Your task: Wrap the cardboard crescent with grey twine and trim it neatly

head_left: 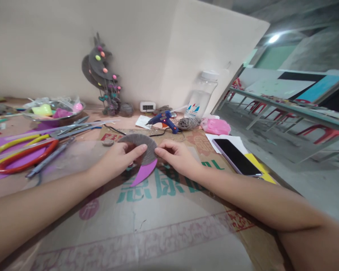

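Between my hands is a crescent-shaped piece (145,157), its upper part covered in grey yarn and its lower tip bare purple. My left hand (123,153) grips its left side, thumb across the grey face. My right hand (173,153) pinches its right edge between thumb and fingers. The piece is tilted, purple tip pointing down and left. Behind it lies a blue glue gun (164,119) with a small red light, beside a coil of grey yarn (188,123). A finished-looking grey moon ornament (101,67) with coloured pompoms stands against the wall panel.
Red-handled scissors (28,160) and yellow-handled scissors (5,148) lie at the left, near a metal bowl (64,119) of coloured material. At the right are a phone (237,157), a pink bundle (216,125) and a water bottle (201,96). Printed cardboard (169,222) covers the table.
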`<state>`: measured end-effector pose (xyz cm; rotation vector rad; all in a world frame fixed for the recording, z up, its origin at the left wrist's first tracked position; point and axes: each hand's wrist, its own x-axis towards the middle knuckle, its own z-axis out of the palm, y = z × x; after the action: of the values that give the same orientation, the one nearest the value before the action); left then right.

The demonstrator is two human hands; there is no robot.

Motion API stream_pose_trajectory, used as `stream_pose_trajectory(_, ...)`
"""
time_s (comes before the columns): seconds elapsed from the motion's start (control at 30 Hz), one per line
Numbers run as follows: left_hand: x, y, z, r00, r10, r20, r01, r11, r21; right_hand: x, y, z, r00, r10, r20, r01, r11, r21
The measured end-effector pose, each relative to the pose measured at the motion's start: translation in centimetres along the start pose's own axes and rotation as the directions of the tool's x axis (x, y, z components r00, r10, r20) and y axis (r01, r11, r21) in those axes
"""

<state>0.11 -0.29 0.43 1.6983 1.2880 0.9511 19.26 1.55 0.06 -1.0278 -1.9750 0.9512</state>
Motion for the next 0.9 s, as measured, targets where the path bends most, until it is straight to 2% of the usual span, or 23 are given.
stream_pose_trajectory(0.07,-0.1,0.2,0.0,0.998,-0.025,-0.054,0.025,1.000,-0.004,0.0,0.1,0.1,0.999,-0.027,0.031,0.027,0.999,-0.019)
stream_pose_trajectory(0.17,-0.1,0.4,0.0,0.994,-0.003,-0.111,0.005,1.000,0.012,0.0,0.2,0.2,0.998,-0.037,0.047,0.039,0.999,-0.034)
stream_pose_trajectory(0.3,0.2,0.5,-0.2,0.991,-0.036,-0.130,0.050,0.993,0.109,0.3,0.2,-0.4,0.997,-0.051,-0.064,0.042,0.989,-0.140)
stream_pose_trajectory(0.4,0.3,0.3,-0.3,0.992,-0.050,-0.112,0.054,0.998,0.034,0.9,0.5,-1.1,0.988,-0.066,-0.140,0.035,0.976,-0.214)
stream_pose_trajectory(0.43,0.4,0.2,-0.2,0.996,-0.050,-0.076,0.047,0.998,-0.039,1.1,0.7,-1.3,0.989,-0.078,-0.128,0.047,0.971,-0.234)
stream_pose_trajectory(0.5,0.4,-0.3,-0.1,0.999,-0.044,0.018,0.047,0.974,-0.223,1.5,1.0,-1.4,0.988,-0.154,-0.027,0.140,0.948,-0.285)
stream_pose_trajectory(0.6,0.4,-0.7,0.1,0.995,-0.048,0.089,0.079,0.916,-0.393,1.6,1.4,-1.2,0.928,-0.313,0.202,0.368,0.852,-0.371)
stream_pose_trajectory(0.67,0.4,-0.7,0.1,0.997,-0.056,0.055,0.071,0.936,-0.346,1.4,1.5,-1.0,0.891,-0.346,0.293,0.446,0.784,-0.432)
stream_pose_trajectory(0.73,0.3,-0.4,0.0,0.999,-0.039,0.014,0.041,0.973,-0.226,1.3,1.7,-0.8,0.886,-0.336,0.319,0.458,0.741,-0.491)
stream_pose_trajectory(0.8,0.1,-0.1,-0.1,1.000,-0.013,-0.021,0.010,0.992,-0.126,1.4,1.9,-1.0,0.899,-0.325,0.294,0.436,0.726,-0.531)
stream_pose_trajectory(0.9,0.0,0.1,-0.1,0.999,-0.020,-0.045,0.016,0.996,-0.087,1.8,2.3,-1.7,0.929,-0.295,0.222,0.369,0.720,-0.588)
